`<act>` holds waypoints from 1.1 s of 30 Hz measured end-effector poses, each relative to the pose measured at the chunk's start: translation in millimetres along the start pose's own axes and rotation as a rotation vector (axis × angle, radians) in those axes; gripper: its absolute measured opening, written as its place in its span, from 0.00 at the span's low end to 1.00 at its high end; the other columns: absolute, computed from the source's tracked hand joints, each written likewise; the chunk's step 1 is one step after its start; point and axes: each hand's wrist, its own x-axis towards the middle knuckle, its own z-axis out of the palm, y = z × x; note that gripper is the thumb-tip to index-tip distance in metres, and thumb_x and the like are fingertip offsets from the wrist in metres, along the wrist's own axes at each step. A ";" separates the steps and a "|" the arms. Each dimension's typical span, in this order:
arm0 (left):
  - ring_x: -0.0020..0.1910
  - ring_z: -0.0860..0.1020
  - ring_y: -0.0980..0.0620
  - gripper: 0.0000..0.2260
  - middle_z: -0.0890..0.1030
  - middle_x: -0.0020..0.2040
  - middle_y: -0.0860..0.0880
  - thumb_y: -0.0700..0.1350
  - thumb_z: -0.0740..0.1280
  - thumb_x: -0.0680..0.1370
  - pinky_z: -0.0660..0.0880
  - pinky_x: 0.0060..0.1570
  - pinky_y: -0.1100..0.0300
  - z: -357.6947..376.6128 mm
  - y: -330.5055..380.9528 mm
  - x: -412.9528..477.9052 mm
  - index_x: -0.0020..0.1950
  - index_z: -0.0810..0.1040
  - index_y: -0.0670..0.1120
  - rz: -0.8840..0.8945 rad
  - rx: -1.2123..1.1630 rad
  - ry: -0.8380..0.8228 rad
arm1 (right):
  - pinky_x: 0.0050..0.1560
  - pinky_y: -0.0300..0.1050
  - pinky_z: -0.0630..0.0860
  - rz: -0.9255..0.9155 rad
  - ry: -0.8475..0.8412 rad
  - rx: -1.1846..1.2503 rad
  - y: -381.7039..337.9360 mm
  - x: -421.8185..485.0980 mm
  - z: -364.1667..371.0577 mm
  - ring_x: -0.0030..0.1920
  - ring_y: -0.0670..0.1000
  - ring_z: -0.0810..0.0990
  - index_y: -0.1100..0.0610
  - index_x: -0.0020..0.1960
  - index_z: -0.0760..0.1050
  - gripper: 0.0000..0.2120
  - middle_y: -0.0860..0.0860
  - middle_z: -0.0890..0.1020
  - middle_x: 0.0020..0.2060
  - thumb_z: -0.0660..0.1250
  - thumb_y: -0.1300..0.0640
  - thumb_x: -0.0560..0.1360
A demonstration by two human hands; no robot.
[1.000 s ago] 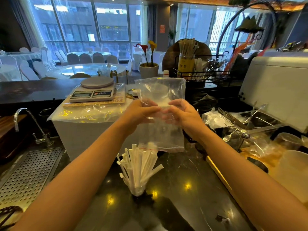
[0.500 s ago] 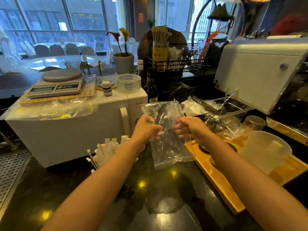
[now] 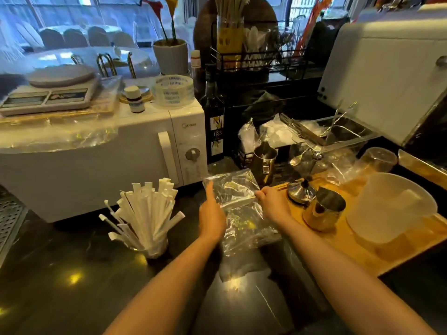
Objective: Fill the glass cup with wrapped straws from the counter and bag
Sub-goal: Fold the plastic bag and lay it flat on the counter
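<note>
Holding the empty-looking bag over the table, both hands' fingers pinch it; your cup looks full, so next set the bag aside.

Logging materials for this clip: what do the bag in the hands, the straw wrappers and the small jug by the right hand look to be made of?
Bag: thin clear plastic film, glossy; it crinkles and the counter shows through.
Straw wrappers: probably paper, matte white and opaque with flat folded ends.
Jug: apparently polished metal, likely steel, with mirror-like reflections on its wall.
</note>
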 end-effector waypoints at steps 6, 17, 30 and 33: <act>0.55 0.73 0.39 0.19 0.74 0.59 0.38 0.35 0.54 0.76 0.72 0.53 0.49 5.5 -31.7 8.0 0.66 0.65 0.49 0.083 0.393 -0.098 | 0.37 0.49 0.62 -0.174 -0.049 -0.278 16.0 12.2 30.5 0.48 0.64 0.77 0.58 0.45 0.69 0.10 0.64 0.80 0.47 0.54 0.54 0.79; 0.60 0.68 0.41 0.20 0.65 0.66 0.40 0.39 0.57 0.76 0.71 0.54 0.52 13.1 -54.8 29.9 0.67 0.59 0.41 0.037 0.820 -0.094 | 0.41 0.51 0.69 -0.195 -0.038 -0.339 23.0 32.3 56.0 0.51 0.63 0.77 0.61 0.57 0.66 0.14 0.61 0.78 0.52 0.52 0.52 0.80; 0.74 0.38 0.50 0.26 0.40 0.76 0.47 0.55 0.42 0.79 0.38 0.72 0.49 25.3 -74.2 15.5 0.73 0.39 0.45 0.119 0.930 -0.424 | 0.74 0.51 0.38 -0.422 -0.558 -0.482 28.8 16.8 73.7 0.75 0.52 0.39 0.58 0.74 0.39 0.30 0.55 0.42 0.76 0.46 0.44 0.79; 0.74 0.37 0.50 0.28 0.39 0.76 0.47 0.57 0.42 0.78 0.36 0.72 0.49 21.3 -81.0 12.0 0.73 0.38 0.45 0.126 0.922 -0.427 | 0.73 0.49 0.36 -0.480 -0.523 -0.567 37.4 15.7 77.0 0.75 0.52 0.37 0.58 0.73 0.38 0.32 0.55 0.40 0.75 0.45 0.42 0.78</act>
